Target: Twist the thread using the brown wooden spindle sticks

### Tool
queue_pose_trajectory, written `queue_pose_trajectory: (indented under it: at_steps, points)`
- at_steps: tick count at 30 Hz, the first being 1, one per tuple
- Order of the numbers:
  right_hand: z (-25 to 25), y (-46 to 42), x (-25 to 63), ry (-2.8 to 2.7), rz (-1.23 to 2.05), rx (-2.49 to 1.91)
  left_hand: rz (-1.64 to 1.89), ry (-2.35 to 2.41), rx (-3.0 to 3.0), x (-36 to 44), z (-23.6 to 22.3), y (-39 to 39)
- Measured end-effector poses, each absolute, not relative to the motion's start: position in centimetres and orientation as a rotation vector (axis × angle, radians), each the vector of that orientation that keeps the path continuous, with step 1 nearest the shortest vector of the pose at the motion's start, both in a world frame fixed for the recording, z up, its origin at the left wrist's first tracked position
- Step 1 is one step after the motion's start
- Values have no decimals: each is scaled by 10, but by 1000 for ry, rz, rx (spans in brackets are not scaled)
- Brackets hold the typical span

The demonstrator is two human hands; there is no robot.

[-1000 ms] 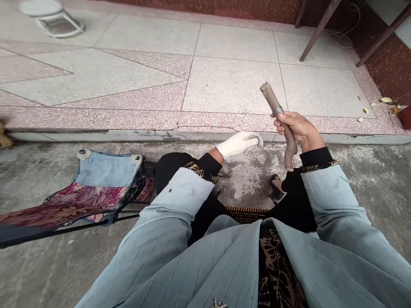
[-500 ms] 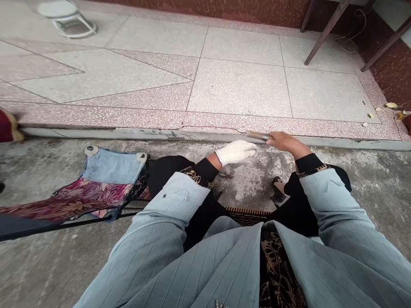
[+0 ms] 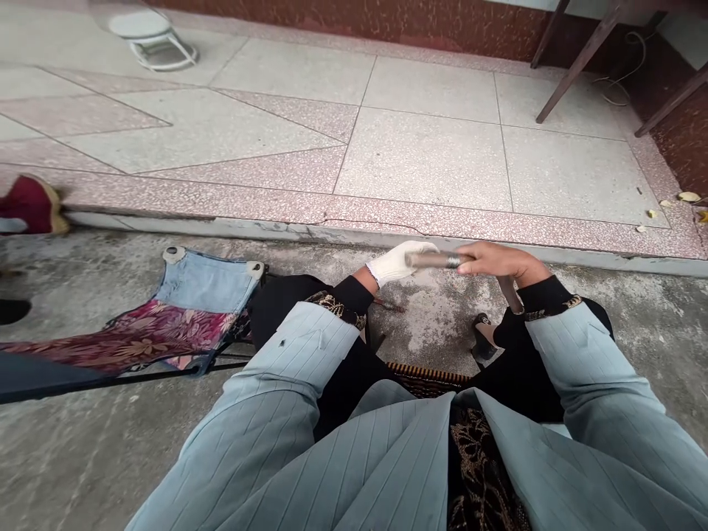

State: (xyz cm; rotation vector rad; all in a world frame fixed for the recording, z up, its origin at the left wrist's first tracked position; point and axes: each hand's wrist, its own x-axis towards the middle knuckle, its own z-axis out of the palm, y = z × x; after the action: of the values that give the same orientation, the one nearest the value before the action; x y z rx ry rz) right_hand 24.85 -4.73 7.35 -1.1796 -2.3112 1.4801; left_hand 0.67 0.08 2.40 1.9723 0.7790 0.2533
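My right hand [image 3: 492, 259] is closed around a sickle-like tool [image 3: 436, 259], its pale wooden handle wound with wire and pointing left. A dark, narrow part of the tool slants down below the hand near the wrist. My left hand [image 3: 399, 262] wears a white knitted glove. Its fingers are together and bent, partly behind the handle's end; whether they touch it I cannot tell. Below the left cuff, a thin reddish-brown rod with a wire-like binding [image 3: 389, 304] shows near the concrete, mostly hidden.
A raised terrazzo step [image 3: 376, 210] runs across in front. On the left stands a denim and floral folding chair [image 3: 207, 276]; a red shoe [image 3: 33, 206] is beyond it. A white stool [image 3: 152, 40] and dark table legs [image 3: 575, 66] stand on the terrazzo. A woven edge [image 3: 425, 377] lies between my legs.
My right hand has brought the tool down and towards me, so its handle now overlaps my gloved left hand. The dark part below the right wrist has come into view. The camera has shifted slightly.
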Motion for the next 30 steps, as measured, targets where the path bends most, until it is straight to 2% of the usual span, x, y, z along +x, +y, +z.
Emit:
queue_pose_trajectory:
  at_steps: [5, 8, 16, 19, 25, 27, 30]
  points:
    - [84, -44, 262, -1719, 1659, -1169, 332, 669, 1633, 17, 23, -10]
    - [81, -45, 257, -1515, 1659, -1134, 358, 646, 1581, 23, 22, -14]
    - [60, -34, 252, -1224, 1472, -1301, 314, 774, 2023, 29, 30, -16]
    - [55, -30, 253, -1383, 1319, -1501, 268, 841, 2339, 30, 32, -19]
    - [49, -34, 238, -2117, 826, -2080, 44, 861, 2845, 30, 35, -24]
    - [46, -37, 232, -2376, 900, -2092, -26, 825, 2924, 29, 36, -25]
    - [42, -41, 227, -2721, 1282, -1838, -68, 719, 2939, 26, 36, -24]
